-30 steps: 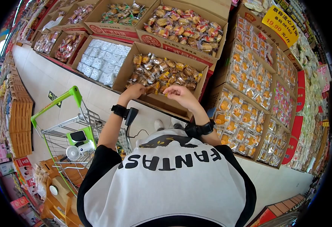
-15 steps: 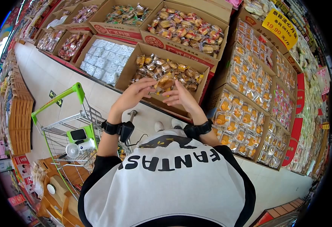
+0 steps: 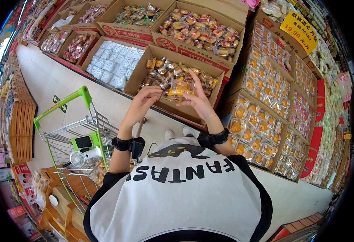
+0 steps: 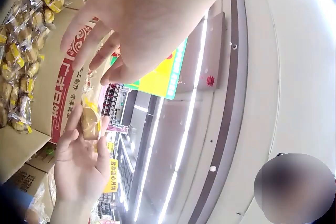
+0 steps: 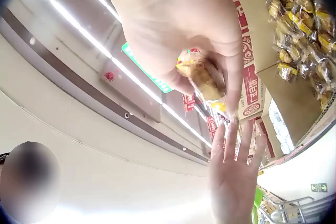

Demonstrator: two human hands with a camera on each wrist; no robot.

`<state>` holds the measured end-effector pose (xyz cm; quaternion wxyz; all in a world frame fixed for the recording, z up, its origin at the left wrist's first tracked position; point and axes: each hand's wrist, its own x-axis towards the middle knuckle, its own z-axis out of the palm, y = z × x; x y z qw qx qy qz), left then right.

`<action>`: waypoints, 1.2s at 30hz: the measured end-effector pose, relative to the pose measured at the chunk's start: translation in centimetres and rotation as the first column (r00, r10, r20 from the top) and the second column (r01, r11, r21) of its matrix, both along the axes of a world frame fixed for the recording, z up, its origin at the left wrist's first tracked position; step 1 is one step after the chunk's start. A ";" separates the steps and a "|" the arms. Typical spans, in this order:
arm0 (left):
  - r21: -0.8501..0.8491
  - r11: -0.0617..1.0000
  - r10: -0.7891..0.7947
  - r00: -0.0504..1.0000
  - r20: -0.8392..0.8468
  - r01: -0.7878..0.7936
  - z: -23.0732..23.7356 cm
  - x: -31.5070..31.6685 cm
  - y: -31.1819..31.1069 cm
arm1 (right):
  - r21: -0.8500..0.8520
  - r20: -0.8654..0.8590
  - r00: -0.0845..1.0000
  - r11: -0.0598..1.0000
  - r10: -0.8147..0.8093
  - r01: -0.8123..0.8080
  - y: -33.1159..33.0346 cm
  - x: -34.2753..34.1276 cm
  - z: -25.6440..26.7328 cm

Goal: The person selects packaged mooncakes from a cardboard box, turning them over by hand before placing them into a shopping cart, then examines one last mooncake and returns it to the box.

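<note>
In the head view, a clear-wrapped pastry with a yellow label point(image 3: 181, 88) is held up over the cardboard box. The right hand point(image 3: 201, 103) grips it between thumb and fingers; in the right wrist view the packet point(image 5: 206, 79) lies inside that hand point(image 5: 184, 29). Fingers spread and slightly bent, the left hand point(image 3: 142, 105) is at the packet's left side and holds nothing. From the left wrist, the packet point(image 4: 91, 120) stands above the right palm point(image 4: 81, 174), below the left hand point(image 4: 142, 24). Similar wrapped pastries point(image 3: 160, 72) fill the box's far part.
White packets point(image 3: 112, 62) lie in a box to the left, and red-wrapped pastries point(image 3: 201, 32) in one behind. Trays of packaged cakes point(image 3: 261, 80) stand on the right under a yellow price sign point(image 3: 300, 30). A green-handled cart point(image 3: 62, 105) is at the left.
Both hands have risen from the pastries in the box. The packet has come up with them and turned, its yellow label now showing, while the left hand has moved away from the pile.
</note>
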<state>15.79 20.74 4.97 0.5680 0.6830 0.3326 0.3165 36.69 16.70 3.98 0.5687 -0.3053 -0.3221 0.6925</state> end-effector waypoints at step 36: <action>0.086 0.983 -0.015 0.530 -0.848 0.164 -16.0 -5.1 12.3 | 0.086 0.229 0.973 0.996 -0.025 0.005 -0.1 0.5 -1.4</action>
